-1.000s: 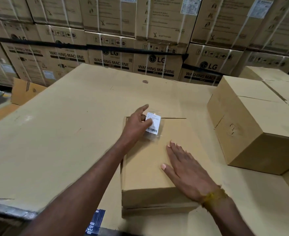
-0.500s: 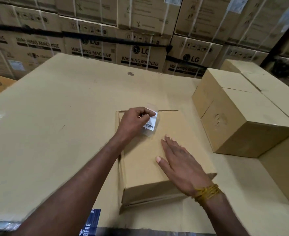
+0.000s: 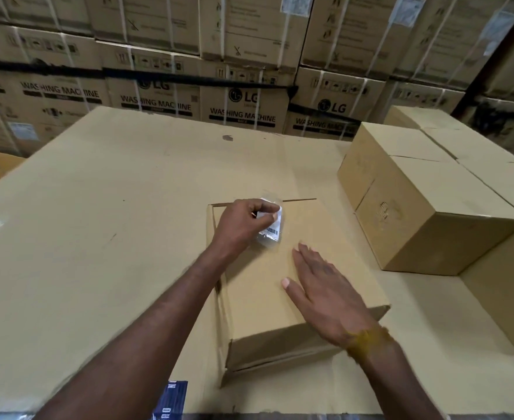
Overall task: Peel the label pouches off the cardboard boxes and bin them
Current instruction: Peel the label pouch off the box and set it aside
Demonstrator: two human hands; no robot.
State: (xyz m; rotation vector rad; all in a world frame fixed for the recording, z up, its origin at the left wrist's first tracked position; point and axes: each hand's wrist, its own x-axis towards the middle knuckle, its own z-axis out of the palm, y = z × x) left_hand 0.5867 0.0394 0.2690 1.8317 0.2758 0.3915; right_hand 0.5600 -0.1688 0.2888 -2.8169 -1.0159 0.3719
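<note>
A small cardboard box (image 3: 267, 286) lies on a wide cardboard surface (image 3: 98, 237) in front of me. Near its far edge is a clear label pouch (image 3: 272, 230) holding a white barcode slip. My left hand (image 3: 243, 225) pinches the pouch's upper part with curled fingers, and that end looks lifted off the box. My right hand (image 3: 319, 286) lies flat on the box top with straight fingers, pressing it down. No bin is in view.
Two larger cardboard boxes (image 3: 425, 213) stand to the right, with more cardboard (image 3: 504, 298) beyond them. Stacked washing-machine cartons (image 3: 243, 98) form a wall behind the surface. A blue printed strip (image 3: 174, 398) sits at the near edge.
My left hand went from touching the pouch's edge to curling round and pinching it, lifting its top. My right hand stayed flat on the box. The camera view shifted slightly.
</note>
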